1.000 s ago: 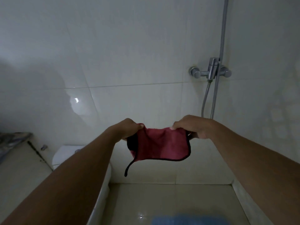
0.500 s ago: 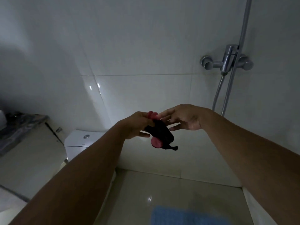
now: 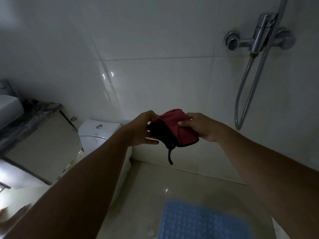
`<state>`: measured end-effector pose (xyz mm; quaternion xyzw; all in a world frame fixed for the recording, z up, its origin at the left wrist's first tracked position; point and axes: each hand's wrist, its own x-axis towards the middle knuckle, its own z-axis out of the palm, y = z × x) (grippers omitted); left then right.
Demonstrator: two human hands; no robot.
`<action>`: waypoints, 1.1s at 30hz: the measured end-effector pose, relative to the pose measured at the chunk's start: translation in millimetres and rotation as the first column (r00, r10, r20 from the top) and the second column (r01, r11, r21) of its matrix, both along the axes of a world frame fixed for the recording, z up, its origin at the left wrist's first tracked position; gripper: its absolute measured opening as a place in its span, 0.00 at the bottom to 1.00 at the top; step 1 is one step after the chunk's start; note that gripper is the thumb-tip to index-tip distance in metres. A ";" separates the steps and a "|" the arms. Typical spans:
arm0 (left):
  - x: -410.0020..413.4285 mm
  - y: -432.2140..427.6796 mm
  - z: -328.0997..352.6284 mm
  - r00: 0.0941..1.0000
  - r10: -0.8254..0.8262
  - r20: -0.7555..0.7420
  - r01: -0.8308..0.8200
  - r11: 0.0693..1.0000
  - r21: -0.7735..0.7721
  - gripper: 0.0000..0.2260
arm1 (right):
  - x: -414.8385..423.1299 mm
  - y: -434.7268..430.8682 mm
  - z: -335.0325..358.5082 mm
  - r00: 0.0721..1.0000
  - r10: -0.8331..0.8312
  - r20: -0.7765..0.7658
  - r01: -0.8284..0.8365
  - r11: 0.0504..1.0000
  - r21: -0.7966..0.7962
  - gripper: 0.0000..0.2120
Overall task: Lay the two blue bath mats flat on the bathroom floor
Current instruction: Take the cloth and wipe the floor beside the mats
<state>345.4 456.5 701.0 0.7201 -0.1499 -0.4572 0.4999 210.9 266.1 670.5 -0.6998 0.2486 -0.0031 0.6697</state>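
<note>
The bathroom is dim, with big white glossy tiles on the wall point(image 3: 155, 40) in front of me and a pale tiled floor point(image 3: 181, 183) below. On the wall at the upper right is a chrome shower mixer point(image 3: 259, 38), and its hose point(image 3: 241, 100) hangs down in a long loop. At the left stands a white toilet point(image 3: 96, 133), and further left a dark stone counter point(image 3: 34, 111) with a white basin point(image 3: 8, 107) on it, only partly in view.

Both my arms are stretched forward. My left hand point(image 3: 143, 129) and my right hand point(image 3: 200, 126) are close together, and both grip a small red cloth point(image 3: 176, 128) with black edge. The cloth is bunched up between them, its black part point(image 3: 160, 133) is toward my left hand, and a thin black loop point(image 3: 170, 156) hangs down from it. I hold it in the air in front of the wall, well above the floor.

One blue bath mat point(image 3: 202, 221) lies on the floor at the bottom of the view, below my hands. It has a bumpy texture and looks flat, but its lower part is cut off. I can see only this one mat.
</note>
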 end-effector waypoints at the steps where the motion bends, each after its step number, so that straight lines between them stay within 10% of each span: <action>1: -1.3 3.5 -8.1 0.999 -0.035 0.031 0.034 0.999 0.029 0.21 | 1.3 2.1 -3.5 1.000 -0.001 -0.013 0.000 0.998 -0.070 0.17; 7: 1.3 13.1 -51.5 0.964 -0.005 0.266 -0.031 0.991 0.133 0.19 | 4.6 27.2 -14.5 0.988 0.059 -0.144 -0.073 0.992 -0.100 0.14; 14: 19.3 42.8 -82.0 0.988 -0.008 0.156 -0.015 0.989 0.147 0.29 | 18.6 58.8 -40.1 0.969 0.028 -0.245 -0.037 0.999 -0.034 0.16; 33: 46.8 154.4 -167.4 0.958 -0.104 0.268 0.034 0.967 0.253 0.05 | 31.1 187.4 -128.7 0.931 -0.048 -0.362 -0.011 0.987 -0.158 0.11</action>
